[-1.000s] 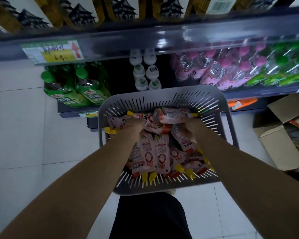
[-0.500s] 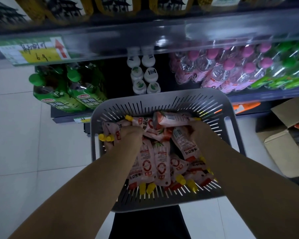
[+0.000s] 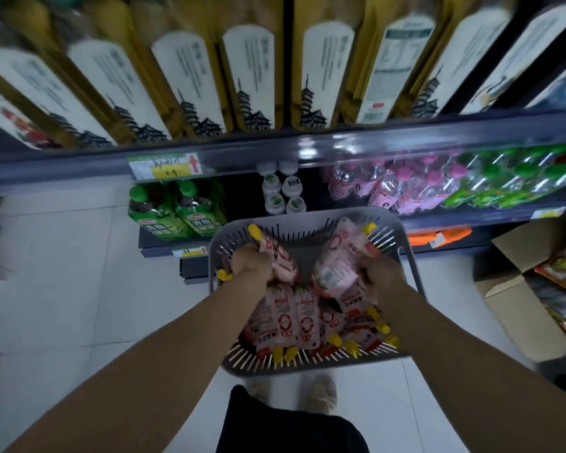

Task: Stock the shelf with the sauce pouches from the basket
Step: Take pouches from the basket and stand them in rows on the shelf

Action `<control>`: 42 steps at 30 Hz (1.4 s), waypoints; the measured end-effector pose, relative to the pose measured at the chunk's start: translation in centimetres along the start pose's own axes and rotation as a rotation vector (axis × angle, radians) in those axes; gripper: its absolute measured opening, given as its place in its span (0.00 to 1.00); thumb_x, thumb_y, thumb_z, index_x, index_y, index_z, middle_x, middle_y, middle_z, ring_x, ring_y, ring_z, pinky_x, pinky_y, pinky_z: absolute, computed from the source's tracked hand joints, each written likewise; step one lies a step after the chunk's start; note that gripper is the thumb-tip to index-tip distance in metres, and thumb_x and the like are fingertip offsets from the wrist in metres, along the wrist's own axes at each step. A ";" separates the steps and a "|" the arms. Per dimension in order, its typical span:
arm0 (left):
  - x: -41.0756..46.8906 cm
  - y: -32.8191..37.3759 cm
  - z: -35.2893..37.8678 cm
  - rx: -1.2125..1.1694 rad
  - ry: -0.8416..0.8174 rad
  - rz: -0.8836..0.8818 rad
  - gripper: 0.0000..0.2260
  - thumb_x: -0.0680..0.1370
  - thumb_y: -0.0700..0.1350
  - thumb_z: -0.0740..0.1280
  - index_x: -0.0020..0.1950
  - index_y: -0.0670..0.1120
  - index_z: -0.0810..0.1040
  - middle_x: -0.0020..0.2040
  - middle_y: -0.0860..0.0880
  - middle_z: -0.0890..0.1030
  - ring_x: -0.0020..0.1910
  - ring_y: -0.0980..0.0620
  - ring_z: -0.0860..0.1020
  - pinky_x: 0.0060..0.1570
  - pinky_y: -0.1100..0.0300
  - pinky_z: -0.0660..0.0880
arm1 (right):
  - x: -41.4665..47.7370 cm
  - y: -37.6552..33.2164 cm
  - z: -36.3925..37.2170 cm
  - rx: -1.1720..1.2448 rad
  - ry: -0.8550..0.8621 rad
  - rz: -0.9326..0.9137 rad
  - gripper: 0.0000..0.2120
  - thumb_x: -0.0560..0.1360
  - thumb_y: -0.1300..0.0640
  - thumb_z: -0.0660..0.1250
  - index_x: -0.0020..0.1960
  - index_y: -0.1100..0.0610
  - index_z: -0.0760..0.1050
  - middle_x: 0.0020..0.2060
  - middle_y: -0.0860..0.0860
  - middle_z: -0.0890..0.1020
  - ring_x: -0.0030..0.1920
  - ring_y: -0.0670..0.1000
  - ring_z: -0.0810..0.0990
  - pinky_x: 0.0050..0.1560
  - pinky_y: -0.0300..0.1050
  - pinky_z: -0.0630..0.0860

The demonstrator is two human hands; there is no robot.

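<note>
A grey slotted basket (image 3: pixel 311 220) sits below me, holding several pink sauce pouches with yellow caps (image 3: pixel 294 325). My left hand (image 3: pixel 250 264) grips a bunch of pouches (image 3: pixel 280 256) lifted above the pile at the basket's left. At the right side my right hand (image 3: pixel 381 279) holds another bunch of pouches (image 3: pixel 339 259), raised too. The shelf (image 3: pixel 307 145) stands in front, with tall yellow and white packs (image 3: pixel 252 76) on its upper level.
Green tea bottles (image 3: pixel 174 210), small white bottles (image 3: pixel 280 194) and pink and green capped bottles (image 3: pixel 438 184) fill the lower shelf. An open cardboard box (image 3: pixel 520 308) with packets stands on the floor at right. White tiled floor (image 3: pixel 62 273) lies to the left.
Both hands have closed on pouches and lifted them out of the pile. The view has tilted up, so the upper shelf with the tall packs has come into sight.
</note>
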State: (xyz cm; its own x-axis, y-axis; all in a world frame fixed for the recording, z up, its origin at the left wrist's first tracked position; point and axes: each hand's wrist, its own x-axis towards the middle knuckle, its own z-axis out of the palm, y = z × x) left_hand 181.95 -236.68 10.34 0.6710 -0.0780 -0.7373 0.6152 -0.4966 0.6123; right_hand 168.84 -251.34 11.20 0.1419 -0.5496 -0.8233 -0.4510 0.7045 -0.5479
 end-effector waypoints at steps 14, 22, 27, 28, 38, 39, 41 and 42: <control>-15.4 9.9 -6.6 0.059 -0.034 0.353 0.13 0.77 0.37 0.61 0.33 0.46 0.64 0.33 0.44 0.69 0.32 0.49 0.67 0.32 0.59 0.63 | -18.3 -11.2 -2.8 -0.294 -0.263 -0.552 0.05 0.76 0.69 0.59 0.46 0.64 0.73 0.32 0.57 0.79 0.23 0.48 0.79 0.30 0.41 0.78; -25.2 17.5 -11.0 -0.023 -0.001 0.718 0.03 0.80 0.40 0.59 0.48 0.44 0.71 0.40 0.49 0.73 0.35 0.56 0.70 0.30 0.64 0.65 | -29.8 -17.0 -4.6 -0.480 -0.275 -0.872 0.20 0.68 0.44 0.73 0.31 0.60 0.75 0.24 0.53 0.79 0.28 0.52 0.79 0.33 0.42 0.76; -30.1 21.1 -14.0 -0.124 0.077 0.854 0.03 0.79 0.38 0.59 0.46 0.44 0.69 0.37 0.49 0.75 0.33 0.55 0.73 0.22 0.69 0.70 | -36.1 -21.4 -5.2 -0.505 -0.277 -0.992 0.11 0.70 0.61 0.70 0.31 0.63 0.74 0.26 0.59 0.78 0.28 0.54 0.78 0.31 0.42 0.77; -30.9 21.8 -14.6 -0.153 0.083 0.883 0.04 0.79 0.38 0.60 0.45 0.44 0.70 0.38 0.49 0.76 0.33 0.54 0.74 0.24 0.67 0.73 | -37.2 -22.4 -5.3 -0.496 -0.302 -1.002 0.09 0.70 0.65 0.68 0.32 0.63 0.74 0.28 0.61 0.78 0.30 0.56 0.78 0.34 0.44 0.78; -37.8 27.6 -20.2 -0.381 0.122 1.109 0.07 0.79 0.39 0.61 0.45 0.50 0.73 0.44 0.51 0.80 0.43 0.54 0.79 0.38 0.61 0.77 | -46.1 -31.0 -5.2 -0.793 -0.433 -1.195 0.22 0.70 0.71 0.68 0.61 0.57 0.72 0.56 0.56 0.76 0.50 0.52 0.77 0.46 0.43 0.79; -38.1 28.0 -20.8 -0.387 0.133 1.119 0.06 0.79 0.39 0.61 0.47 0.50 0.73 0.45 0.51 0.80 0.44 0.54 0.79 0.39 0.61 0.77 | -46.8 -31.5 -4.8 -0.853 -0.423 -1.220 0.26 0.70 0.70 0.69 0.65 0.56 0.70 0.59 0.56 0.75 0.54 0.54 0.77 0.53 0.49 0.79; -38.7 28.7 -21.8 -0.405 0.157 1.131 0.05 0.79 0.40 0.61 0.52 0.49 0.73 0.46 0.51 0.81 0.43 0.55 0.80 0.36 0.62 0.77 | -48.2 -32.1 -3.8 -1.054 -0.310 -1.342 0.30 0.71 0.67 0.69 0.70 0.55 0.65 0.65 0.56 0.72 0.60 0.57 0.75 0.60 0.52 0.76; -38.9 29.1 -22.1 -0.427 0.162 1.135 0.06 0.79 0.39 0.61 0.54 0.48 0.73 0.45 0.52 0.81 0.41 0.56 0.80 0.32 0.64 0.78 | -48.8 -32.5 -3.2 -1.159 -0.222 -1.424 0.31 0.71 0.66 0.68 0.71 0.55 0.63 0.67 0.56 0.71 0.62 0.57 0.74 0.60 0.48 0.74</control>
State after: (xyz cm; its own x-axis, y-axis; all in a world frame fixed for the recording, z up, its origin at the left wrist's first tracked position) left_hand 182.88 -228.93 63.15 0.9400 -0.1584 0.3021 -0.2875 0.1091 0.9516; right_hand 173.69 -248.83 69.66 0.9664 -0.2500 0.0589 -0.1929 -0.8579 -0.4763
